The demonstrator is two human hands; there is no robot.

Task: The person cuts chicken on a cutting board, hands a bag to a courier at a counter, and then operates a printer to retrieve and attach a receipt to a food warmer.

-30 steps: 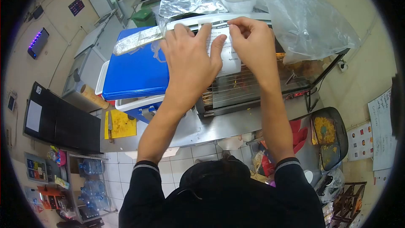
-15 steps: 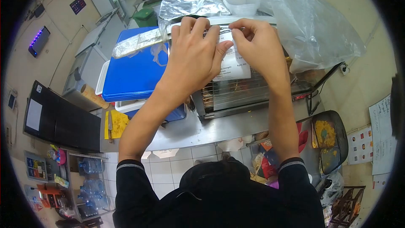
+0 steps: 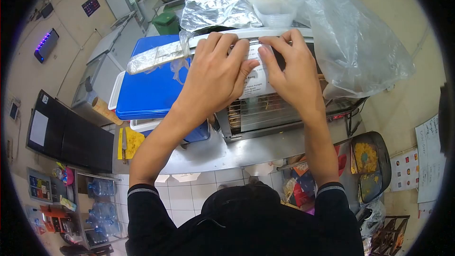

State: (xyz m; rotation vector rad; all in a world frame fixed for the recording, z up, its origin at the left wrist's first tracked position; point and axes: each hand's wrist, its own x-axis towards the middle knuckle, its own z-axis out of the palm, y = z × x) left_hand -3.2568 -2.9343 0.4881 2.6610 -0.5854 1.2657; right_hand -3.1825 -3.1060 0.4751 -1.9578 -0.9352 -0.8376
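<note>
A white printed paper slip [image 3: 256, 83] hangs down over the glass front of a warmer case [image 3: 275, 109]. My left hand [image 3: 215, 68] is at the slip's left side, its fingertips bent over the case's top edge and its thumb on the paper. On the other side, my right hand [image 3: 291, 64] has fingertips and thumb at the slip's upper right corner, near the same edge. A plastic-wrapped long bar [image 3: 156, 57] sticks out to the left, over a blue lid [image 3: 147, 87].
Foil [image 3: 218, 13] and a big clear plastic bag [image 3: 350, 33] lie on top of the case. A knife [image 3: 124, 144] rests on a yellow board [image 3: 135, 142] at the left. At the right is a tray with yellow food [image 3: 365, 157].
The view has shifted slightly, so the case and slip appear lower. My right hand's fingers have spread a little and its thumb has moved up toward the slip's top edge.
</note>
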